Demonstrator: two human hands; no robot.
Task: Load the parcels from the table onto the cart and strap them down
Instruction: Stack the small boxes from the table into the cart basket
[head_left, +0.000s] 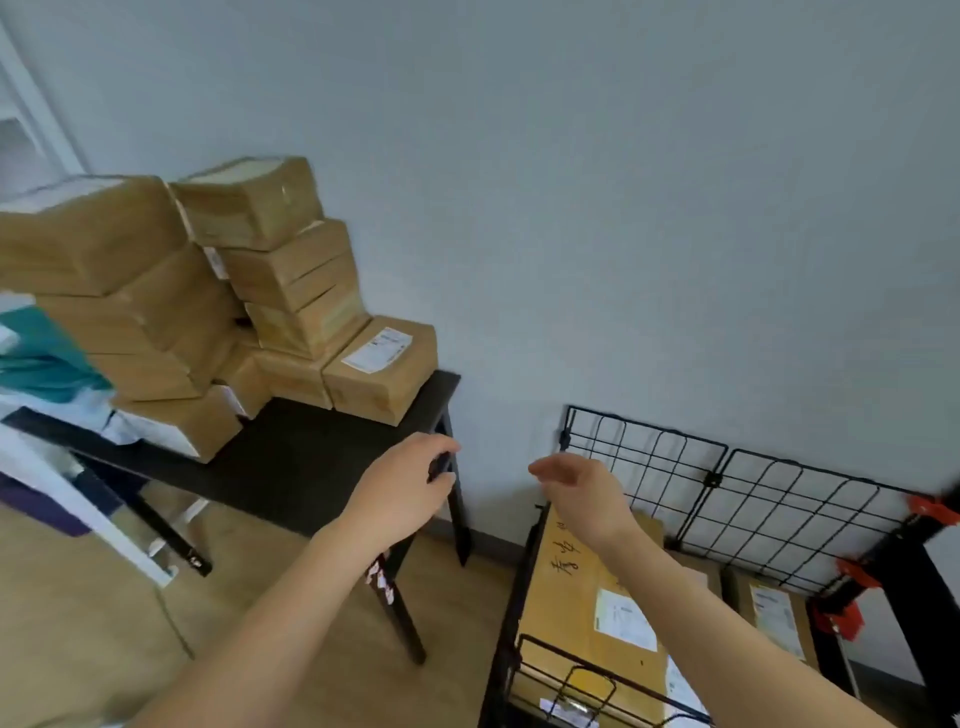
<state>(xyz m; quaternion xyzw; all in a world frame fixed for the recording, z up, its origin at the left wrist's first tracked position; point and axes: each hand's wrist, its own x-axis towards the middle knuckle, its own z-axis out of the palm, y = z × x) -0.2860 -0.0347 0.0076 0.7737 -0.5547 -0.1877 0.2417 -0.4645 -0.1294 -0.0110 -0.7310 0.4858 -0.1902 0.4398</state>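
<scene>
The left hand (400, 488) curls at the table (311, 457) corner, grip unclear; the right hand (582, 499) hovers relaxed and empty over the cart (511, 623).

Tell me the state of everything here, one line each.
Brown cardboard parcels: stacked on the black table, not loaded.
Labelled cardboard parcel: single, at the table's right end.
Black wire-grid cart: holds yellow-brown parcels, no strap visible.
Left hand: fingers curled by table corner, grip unclear.
Right hand: open, empty, above cart.

Parcels (291, 280) crowd the back of the table (311, 457); its near corner lies open.
</scene>
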